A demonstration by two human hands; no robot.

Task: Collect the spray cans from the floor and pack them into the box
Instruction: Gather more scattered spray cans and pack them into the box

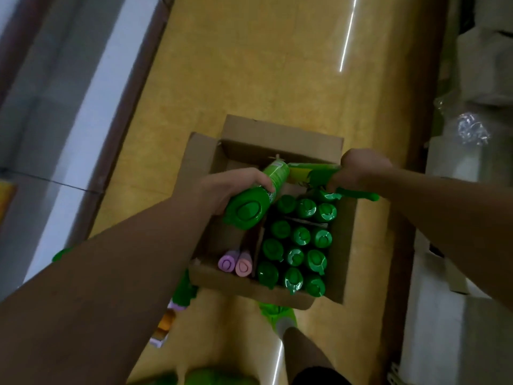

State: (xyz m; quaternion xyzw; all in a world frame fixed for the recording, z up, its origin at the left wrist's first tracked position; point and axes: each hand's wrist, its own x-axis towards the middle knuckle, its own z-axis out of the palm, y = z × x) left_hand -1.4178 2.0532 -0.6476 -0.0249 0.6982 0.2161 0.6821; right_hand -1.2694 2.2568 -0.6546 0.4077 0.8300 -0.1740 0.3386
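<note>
Your left hand [222, 187] grips a green spray can [254, 202], fingers [263, 180] wrapped round its body, cap toward you, tilted above the open cardboard box [238, 284] on the yellow floor [249, 65]. Your right hand [358, 169] holds a second green can [313, 170], fingers curled round it, lying across the box's far right side. Inside, upright green-capped cans [297, 245] fill the right section in rows; two pink-capped cans [236, 263] stand in the left section's near corner. More cans [181, 294] lie on the floor just beside the box's near left corner.
</note>
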